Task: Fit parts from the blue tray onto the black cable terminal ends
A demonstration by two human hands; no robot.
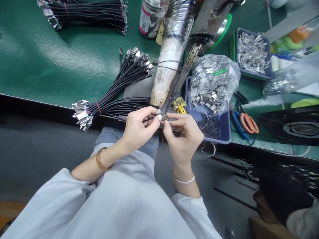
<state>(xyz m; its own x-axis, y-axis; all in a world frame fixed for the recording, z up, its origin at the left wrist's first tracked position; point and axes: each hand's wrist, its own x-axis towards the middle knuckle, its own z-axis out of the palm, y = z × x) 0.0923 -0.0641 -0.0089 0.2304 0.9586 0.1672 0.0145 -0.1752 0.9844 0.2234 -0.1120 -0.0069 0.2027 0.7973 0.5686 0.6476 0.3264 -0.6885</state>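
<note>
At the table's front edge, my left hand (140,127) pinches a thin black cable (149,119) between thumb and fingers. My right hand (183,134) is closed in a pinch right beside it, thumb and fingertips meeting close to the cable's end; whatever sits between them is too small to make out. Both hands are below the tip of a long metal strip (178,84). Under and left of my left hand lies a bundle of black cables (112,91), tied with a red band, with metal connectors at its ends.
A white wrapped tube (163,71) slants down near my hands. On the right are a blue tray (225,127), a clear bag of metal connectors (211,86), a box of metal shells (267,68) and pliers (238,124). Another cable bundle (92,15) and a jar (149,20) stand behind.
</note>
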